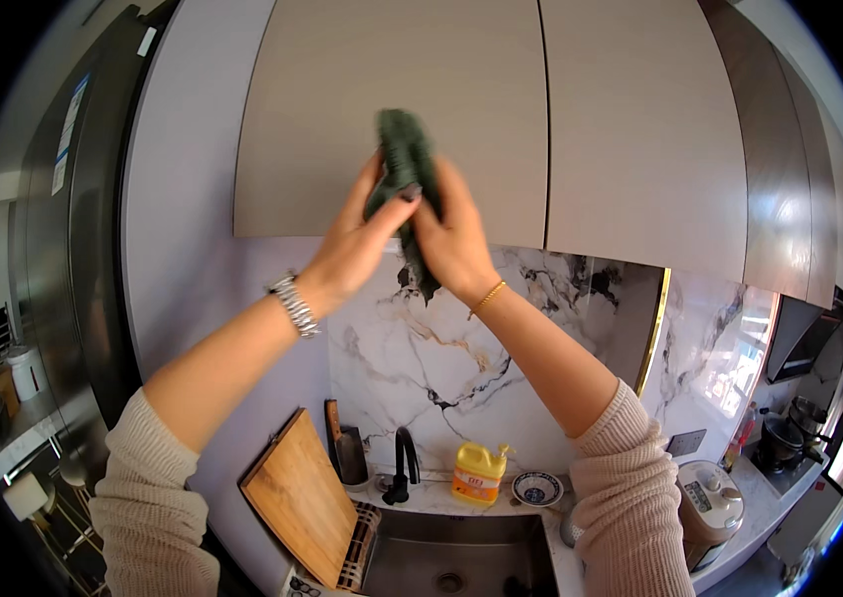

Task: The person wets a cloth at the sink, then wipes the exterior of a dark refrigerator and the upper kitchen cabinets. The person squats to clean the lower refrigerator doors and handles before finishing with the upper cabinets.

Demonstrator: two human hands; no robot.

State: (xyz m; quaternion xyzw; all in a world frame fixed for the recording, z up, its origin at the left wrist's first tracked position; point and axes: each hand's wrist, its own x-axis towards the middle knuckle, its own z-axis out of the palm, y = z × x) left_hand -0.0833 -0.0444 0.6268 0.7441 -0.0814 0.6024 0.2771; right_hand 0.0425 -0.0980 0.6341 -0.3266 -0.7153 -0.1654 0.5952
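Note:
Both arms reach up before the beige wall cabinet [392, 60]. A dark green cloth [406, 142], bunched and slightly blurred, is held between my two hands. My left hand [350, 246] grips it from the left, thumb across its front. From the right, my right hand [455, 239] closes around the same cloth. One end of the cloth sticks up above the fingers, and a pointed end hangs below them over the marble backsplash [436, 351]. Whether the cloth touches the cabinet door cannot be told.
Below lies a steel sink [459, 548] with a black faucet [400, 466]. Around it stand a wooden cutting board [302, 496], a cleaver [350, 451], a yellow detergent jug [477, 474] and a patterned bowl [537, 489]. A rice cooker [712, 507] is at right, a dark refrigerator [71, 261] at left.

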